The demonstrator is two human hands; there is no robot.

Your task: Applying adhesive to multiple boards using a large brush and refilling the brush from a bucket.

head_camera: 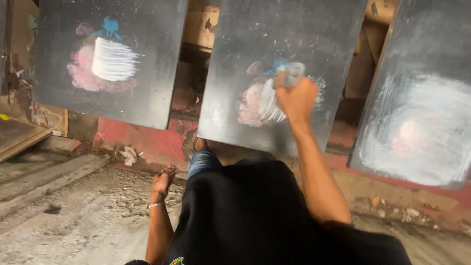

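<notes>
**Rubbing a chalky patch on the middle panel**

The right hand (296, 98) has its fingers closed around a pale wad of cloth (290, 73), pressed against the middle dark panel (274, 29) over a smear of white, pink and blue. The left hand (163, 180), fingers loosely curled and holding nothing, rests on the dusty floor (83, 216) near that panel's lower left corner. Similar smeared panels lean on either side.

The right hand (296, 99) and the pale wad (290, 73) it grips are motion-blurred; the wad's material cannot be told. The right-hand dark panel (431, 59) is cut off by the frame edge. The left hand's (163, 180) fingers are indistinct against the floor.
</notes>
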